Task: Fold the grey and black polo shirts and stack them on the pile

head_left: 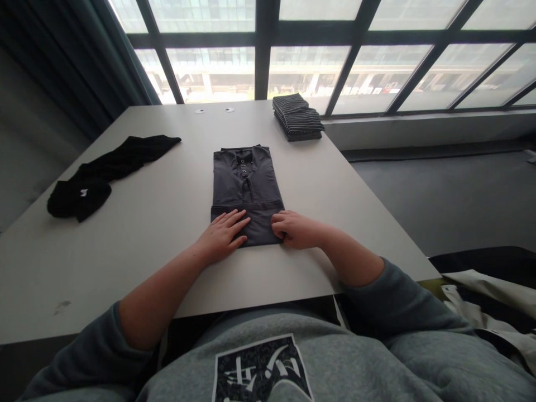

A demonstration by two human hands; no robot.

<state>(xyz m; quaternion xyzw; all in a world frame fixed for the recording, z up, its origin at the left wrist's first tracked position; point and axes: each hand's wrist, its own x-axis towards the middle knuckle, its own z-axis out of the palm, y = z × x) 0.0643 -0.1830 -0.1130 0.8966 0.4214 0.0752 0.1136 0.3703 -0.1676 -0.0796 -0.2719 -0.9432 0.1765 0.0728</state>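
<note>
A dark grey shirt (247, 190) with a buttoned neck placket lies folded into a neat rectangle, its collar pointing away from me. Its lower part is turned up into a band across the near end. My left hand (224, 235) rests flat on the left of that band, fingers spread and open. At the band's right edge, my right hand (295, 229) is closed, its curled fingers gripping the fabric by the near corner. Part of the fabric under both hands is hidden.
On the white table (176, 223), a black cap (79, 198) and a crumpled black garment (129, 156) lie at the left. Folded striped clothes (297, 117) are stacked at the far right edge. Several garments (489, 301) lie beyond the table's right side, below the windows.
</note>
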